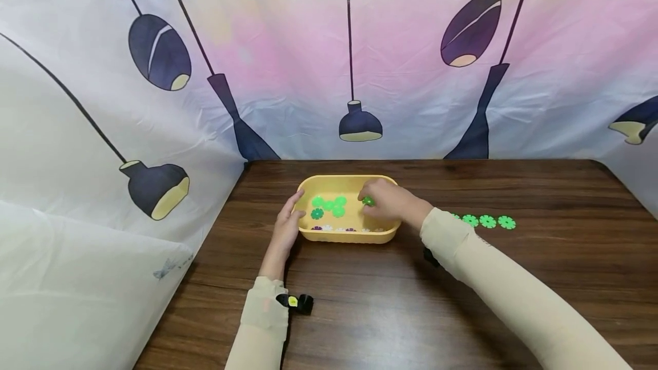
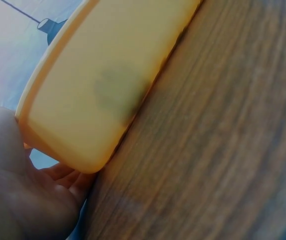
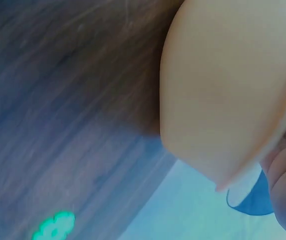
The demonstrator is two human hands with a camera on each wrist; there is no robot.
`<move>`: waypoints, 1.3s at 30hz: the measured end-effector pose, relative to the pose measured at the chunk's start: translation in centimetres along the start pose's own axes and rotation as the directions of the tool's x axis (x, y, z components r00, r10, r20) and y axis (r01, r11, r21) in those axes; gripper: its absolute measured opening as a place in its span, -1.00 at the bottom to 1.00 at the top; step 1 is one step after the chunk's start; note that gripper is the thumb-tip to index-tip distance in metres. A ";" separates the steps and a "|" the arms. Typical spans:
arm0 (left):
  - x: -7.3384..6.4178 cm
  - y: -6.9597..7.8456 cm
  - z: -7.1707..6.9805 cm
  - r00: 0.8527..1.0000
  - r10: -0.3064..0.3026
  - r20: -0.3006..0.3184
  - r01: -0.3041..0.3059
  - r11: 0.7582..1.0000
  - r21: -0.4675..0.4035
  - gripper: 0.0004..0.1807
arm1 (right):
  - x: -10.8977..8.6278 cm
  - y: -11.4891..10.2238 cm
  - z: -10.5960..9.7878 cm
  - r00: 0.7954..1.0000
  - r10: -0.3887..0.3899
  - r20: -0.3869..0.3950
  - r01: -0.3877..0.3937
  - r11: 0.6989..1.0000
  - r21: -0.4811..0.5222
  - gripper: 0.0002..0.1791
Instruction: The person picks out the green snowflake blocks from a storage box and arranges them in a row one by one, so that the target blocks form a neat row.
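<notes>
A shallow yellow plastic bin (image 1: 346, 237) stands on the table. My left hand (image 1: 285, 227) holds its left end, thumb over the rim and fingers along the outside wall; the left wrist view shows this hand (image 2: 38, 195) at the bin's corner. Inside the right part of the bin, my right hand (image 1: 385, 201) pinches a bright green snowflake building disc (image 1: 368, 201). Several light green discs (image 1: 329, 205) lie on the bin floor, with a darker green disc (image 1: 317, 213) beside them. Purple discs (image 1: 316, 228) and white ones show along the near wall, partly hidden by it.
To the right of the bin, several green discs (image 1: 488, 221) lie in a row on the dark wooden table (image 1: 360, 290), the row's left end hidden by my right forearm. A cloth backdrop (image 1: 308, 73) printed with lamps hangs behind and at the left.
</notes>
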State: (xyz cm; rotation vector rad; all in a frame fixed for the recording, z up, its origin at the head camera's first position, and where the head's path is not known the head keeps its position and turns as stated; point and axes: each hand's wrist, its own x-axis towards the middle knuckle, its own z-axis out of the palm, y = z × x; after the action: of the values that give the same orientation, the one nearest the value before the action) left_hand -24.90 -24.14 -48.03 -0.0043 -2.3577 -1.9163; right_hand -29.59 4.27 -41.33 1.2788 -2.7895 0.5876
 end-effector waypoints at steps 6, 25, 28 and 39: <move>0.1 0.3 -0.1 1.000 0.001 0.015 -0.001 1.000 -0.009 -0.37 | -1.5 0.6 -1.5 0.999 -0.002 -0.048 0.003 0.999 0.037 -0.69; 0.0 0.4 0.0 1.000 -0.021 0.005 0.021 1.000 -0.004 -0.37 | -7.8 3.8 -4.6 0.993 0.037 -0.108 -0.039 0.999 -0.015 -0.71; 0.0 0.3 0.1 1.000 -0.024 0.008 0.024 1.000 -0.006 -0.37 | -9.3 4.8 -5.0 0.991 0.078 -0.108 -0.080 0.997 -0.015 -0.73; 0.1 0.1 0.0 1.000 -0.017 0.002 0.017 1.000 0.015 -0.36 | -14.9 8.5 -5.8 0.979 0.180 -0.095 -0.187 0.980 -0.071 -0.74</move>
State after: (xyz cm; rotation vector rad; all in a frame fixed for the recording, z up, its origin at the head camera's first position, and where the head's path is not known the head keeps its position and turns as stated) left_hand -24.98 -24.16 -47.91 0.0157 -2.3814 -1.9065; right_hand -26.77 22.17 -41.22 0.9632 -2.8451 0.5188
